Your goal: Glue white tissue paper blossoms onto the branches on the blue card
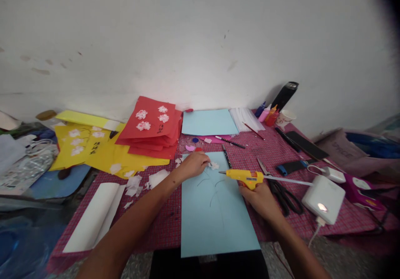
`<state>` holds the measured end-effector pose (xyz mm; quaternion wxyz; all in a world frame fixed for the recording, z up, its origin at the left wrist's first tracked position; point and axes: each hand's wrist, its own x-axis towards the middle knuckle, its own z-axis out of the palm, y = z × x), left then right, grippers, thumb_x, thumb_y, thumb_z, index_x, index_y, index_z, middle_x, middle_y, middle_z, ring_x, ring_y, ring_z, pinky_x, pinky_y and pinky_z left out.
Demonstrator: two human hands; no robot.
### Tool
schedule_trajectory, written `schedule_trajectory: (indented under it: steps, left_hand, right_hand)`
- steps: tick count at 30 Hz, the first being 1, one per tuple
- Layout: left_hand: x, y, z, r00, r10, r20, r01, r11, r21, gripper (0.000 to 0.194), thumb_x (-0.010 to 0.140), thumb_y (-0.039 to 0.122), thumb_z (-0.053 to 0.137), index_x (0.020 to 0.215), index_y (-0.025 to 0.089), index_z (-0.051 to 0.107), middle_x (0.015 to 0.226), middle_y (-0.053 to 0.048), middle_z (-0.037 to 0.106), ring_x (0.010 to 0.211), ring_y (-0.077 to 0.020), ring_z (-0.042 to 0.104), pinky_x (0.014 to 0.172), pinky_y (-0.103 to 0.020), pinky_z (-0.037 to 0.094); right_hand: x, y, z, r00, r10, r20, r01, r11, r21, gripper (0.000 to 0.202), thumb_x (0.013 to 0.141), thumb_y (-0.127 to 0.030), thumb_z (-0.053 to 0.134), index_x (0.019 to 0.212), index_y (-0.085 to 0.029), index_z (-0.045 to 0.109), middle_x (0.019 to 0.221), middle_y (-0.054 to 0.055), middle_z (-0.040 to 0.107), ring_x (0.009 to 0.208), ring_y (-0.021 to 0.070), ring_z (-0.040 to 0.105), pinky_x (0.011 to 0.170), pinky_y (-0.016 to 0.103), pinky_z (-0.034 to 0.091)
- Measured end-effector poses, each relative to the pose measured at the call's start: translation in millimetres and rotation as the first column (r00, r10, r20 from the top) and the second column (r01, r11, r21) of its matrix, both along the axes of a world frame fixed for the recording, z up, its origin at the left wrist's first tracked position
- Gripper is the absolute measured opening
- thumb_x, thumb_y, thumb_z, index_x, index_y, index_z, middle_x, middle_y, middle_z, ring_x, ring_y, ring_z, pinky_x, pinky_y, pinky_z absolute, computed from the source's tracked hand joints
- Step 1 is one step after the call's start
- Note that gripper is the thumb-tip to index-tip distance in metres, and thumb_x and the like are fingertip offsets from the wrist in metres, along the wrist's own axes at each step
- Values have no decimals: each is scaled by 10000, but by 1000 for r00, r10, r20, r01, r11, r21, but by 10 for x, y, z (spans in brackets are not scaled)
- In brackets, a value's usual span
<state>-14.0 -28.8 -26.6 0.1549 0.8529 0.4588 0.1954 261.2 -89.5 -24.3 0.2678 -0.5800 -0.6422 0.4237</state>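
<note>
My left hand [196, 165] is closed in a pinch at the top of a light blue sheet [200, 229]. At its fingertips is a small crumpled white paper piece [214, 165]. My right hand [261, 198] is wrapped round the handle of a yellow hot glue gun [246, 176], its nozzle pointing left and a little apart from the white piece. A translucent glue stick [287, 180] sticks out of the gun's back. Thin dark curved lines are drawn on the blue sheet, which hangs over the table's front edge.
Red sheets [150, 125] and yellow sheets [93, 150] with white flowers lie to the left, near torn paper scraps [133, 186] and folded white paper [93, 216]. Black-handled scissors [286, 198], a white charger box [323, 200] and a phone [306, 144] lie to the right.
</note>
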Motion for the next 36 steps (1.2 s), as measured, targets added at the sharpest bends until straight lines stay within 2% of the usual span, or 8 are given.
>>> schedule_trajectory:
  steps: [6, 11, 19, 29, 36]
  left_hand:
    - [29, -13, 20, 997, -8, -78, 12, 999, 45, 229, 865, 128, 493, 897, 170, 716, 907, -74, 694, 898, -192, 621, 804, -290, 458]
    - [92, -35, 51, 987, 50, -151, -42, 998, 56, 212, 865, 143, 486, 819, 168, 692, 848, -76, 669, 879, -201, 615, 786, -296, 453]
    - [162, -85, 75, 973, 154, -174, -147, 988, 53, 225, 862, 147, 476, 838, 159, 700, 853, -80, 660, 807, -194, 604, 721, -292, 455]
    - [195, -92, 47, 968, 167, -186, -158, 986, 60, 217, 887, 188, 492, 865, 165, 708, 877, -83, 673, 829, -200, 609, 721, -291, 461]
    - [173, -112, 89, 969, 167, -180, -161, 986, 47, 218, 882, 192, 490, 865, 172, 707, 872, -75, 678, 833, -199, 614, 734, -293, 453]
  right_hand:
    - [-26, -11, 40, 1000, -16, -27, 16, 1000, -1, 132, 727, -288, 538, 725, -174, 602, 601, -11, 560, 531, 145, 499, 517, 255, 406]
    - [-12, -14, 22, 999, -5, -34, 5, 1000, 4, 131, 737, -289, 531, 717, -177, 597, 614, -3, 558, 547, 148, 497, 522, 256, 408]
    - [-30, -27, 72, 1000, -26, -12, 25, 1000, -9, 143, 716, -297, 523, 679, -176, 589, 586, 0, 549, 536, 150, 496, 512, 257, 410]
    - [-56, -24, 109, 999, -35, -41, 35, 999, -18, 158, 692, -326, 528, 684, -181, 592, 594, -2, 559, 544, 153, 500, 518, 255, 416]
    - [-45, -25, 78, 998, -30, -49, 29, 999, -19, 155, 701, -319, 525, 682, -179, 590, 588, -10, 538, 537, 147, 494, 524, 258, 413]
